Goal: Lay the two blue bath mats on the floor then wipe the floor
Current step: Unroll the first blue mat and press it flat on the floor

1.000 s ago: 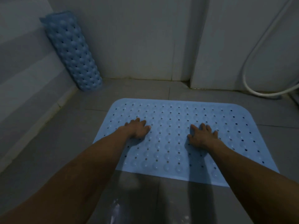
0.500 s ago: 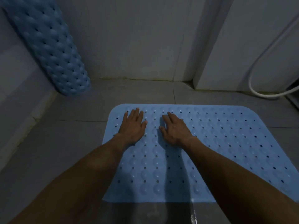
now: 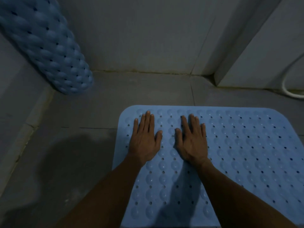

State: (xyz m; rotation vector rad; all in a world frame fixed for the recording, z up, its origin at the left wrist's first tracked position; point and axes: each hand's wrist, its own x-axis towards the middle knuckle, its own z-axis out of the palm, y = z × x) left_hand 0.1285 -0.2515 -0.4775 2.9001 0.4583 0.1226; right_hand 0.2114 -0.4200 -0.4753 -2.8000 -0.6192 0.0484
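One light blue bath mat [image 3: 243,148] with bumps and small holes lies flat on the grey tiled floor [image 3: 82,153]. My left hand [image 3: 145,139] and my right hand [image 3: 191,140] press palm-down on its far left part, side by side, fingers stretched out and holding nothing. A second blue bath mat [image 3: 47,46], rolled up, leans against the left wall in the far left corner, well away from both hands.
Tiled walls close the space on the left and at the back, with a wall corner [image 3: 217,79] jutting out at the right. A white hose [image 3: 289,91] loops down to the floor at the far right.
Both hands have slid from the mat's middle to its far left part and come closer together. My view has moved forward and left, nearer the rolled mat.
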